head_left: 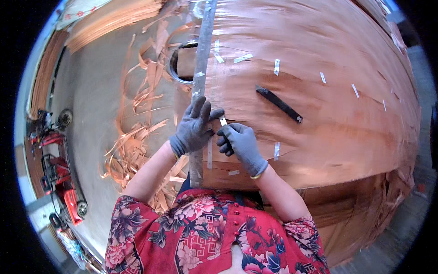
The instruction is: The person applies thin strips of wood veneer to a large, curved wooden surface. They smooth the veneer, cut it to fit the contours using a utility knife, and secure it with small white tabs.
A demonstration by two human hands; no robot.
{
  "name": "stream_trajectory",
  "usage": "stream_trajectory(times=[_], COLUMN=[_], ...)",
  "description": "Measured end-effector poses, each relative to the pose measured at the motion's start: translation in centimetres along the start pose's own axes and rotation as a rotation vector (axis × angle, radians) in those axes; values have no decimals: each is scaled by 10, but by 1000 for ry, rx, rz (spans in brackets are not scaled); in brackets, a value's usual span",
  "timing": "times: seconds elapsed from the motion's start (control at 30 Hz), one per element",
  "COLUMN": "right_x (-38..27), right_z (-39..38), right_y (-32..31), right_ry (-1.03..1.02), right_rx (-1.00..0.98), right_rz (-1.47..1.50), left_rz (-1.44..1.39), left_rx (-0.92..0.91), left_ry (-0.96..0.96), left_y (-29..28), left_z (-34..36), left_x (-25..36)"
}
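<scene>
In grey work gloves, both my hands meet over the left edge of a large reddish-brown wood veneer sheet (328,118). My right hand (245,147) pinches a short white strip of tape (223,120) between thumb and finger. Fingers apart, my left hand (192,130) has one fingertip close to the strip's upper end; whether it touches cannot be made out. Beneath the left hand runs a long metal straightedge (204,50) along the sheet's edge. A dark, narrow bar (279,104) lies on the veneer beyond my right hand. Several white tape pieces (276,67) stick to the sheet.
Curled veneer offcuts (132,153) litter the grey floor (96,91) to the left. A round, shiny-rimmed container (173,64) stands beside the straightedge. Stacked veneer sheets (114,23) lie at the far left. Red wheeled machines (68,196) stand along the left side.
</scene>
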State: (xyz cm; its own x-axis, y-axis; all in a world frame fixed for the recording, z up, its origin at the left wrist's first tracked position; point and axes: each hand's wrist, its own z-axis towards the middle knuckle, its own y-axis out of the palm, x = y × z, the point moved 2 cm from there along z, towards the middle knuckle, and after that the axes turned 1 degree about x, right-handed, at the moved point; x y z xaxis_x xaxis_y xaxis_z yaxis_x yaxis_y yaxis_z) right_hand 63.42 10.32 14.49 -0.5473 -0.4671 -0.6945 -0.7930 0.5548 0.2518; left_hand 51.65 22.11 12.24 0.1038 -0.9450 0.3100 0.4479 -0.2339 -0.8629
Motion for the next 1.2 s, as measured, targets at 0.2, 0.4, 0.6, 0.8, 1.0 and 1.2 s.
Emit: stream_trajectory(times=[0.2,0.4,0.6,0.8,1.0,1.2], right_x=[6,12,34,32,37,38], right_z=[-24,-28,-10,-9,-9,-22], right_y=[18,30,13,7,2,-11], right_ry=[-570,-517,-466,-408,-442,-365], right_rx=[373,597,585,458,496,259], right_rz=[-941,-1244,-885,-607,-858,-136], left_rz=[-155,-217,-293,-303,-257,-206], left_rx=[-16,-62,-43,46,35,62], left_ry=[-3,8,-47,-51,-89,-149], left_y=[8,8,6,9,10,9], left_z=[-8,-11,-12,-12,-12,-13], left_x=[-9,-15,-17,-17,-12,-20])
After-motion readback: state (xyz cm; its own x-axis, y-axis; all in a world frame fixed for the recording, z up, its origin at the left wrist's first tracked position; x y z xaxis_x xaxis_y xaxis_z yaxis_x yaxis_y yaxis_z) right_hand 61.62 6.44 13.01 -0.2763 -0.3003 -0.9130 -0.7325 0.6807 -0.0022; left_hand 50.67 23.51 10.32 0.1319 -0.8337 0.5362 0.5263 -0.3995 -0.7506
